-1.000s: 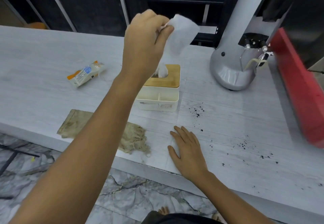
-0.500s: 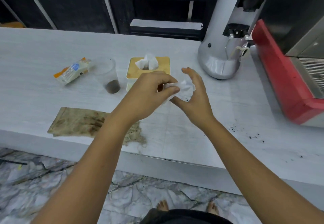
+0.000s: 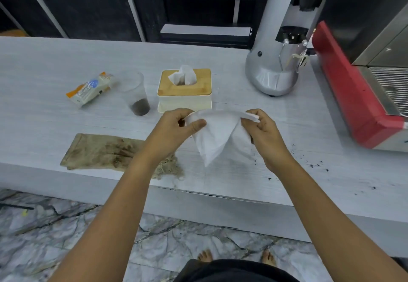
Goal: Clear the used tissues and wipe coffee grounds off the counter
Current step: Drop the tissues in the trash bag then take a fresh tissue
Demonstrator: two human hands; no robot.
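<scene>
A clean white tissue [image 3: 217, 137] hangs spread between my two hands above the white counter [image 3: 55, 61]. My left hand [image 3: 176, 127] pinches its left corner and my right hand [image 3: 263, 132] pinches its right corner. Behind them stands the tissue box [image 3: 185, 90] with a wooden lid and a tissue sticking up. Dark coffee grounds [image 3: 315, 164] lie scattered on the counter to the right of my right hand. A stained brown cloth [image 3: 103, 152] lies flat near the front edge, partly under my left forearm.
A clear plastic cup [image 3: 136, 97] with dark residue stands left of the tissue box. An orange and white packet [image 3: 90, 88] lies further left. A silver coffee grinder [image 3: 280, 39] and a red espresso machine [image 3: 353, 96] fill the right side.
My left hand pulled the tissue from the box and brought it down. My right hand left the counter and took the other corner, and both hands have spread the tissue wide.
</scene>
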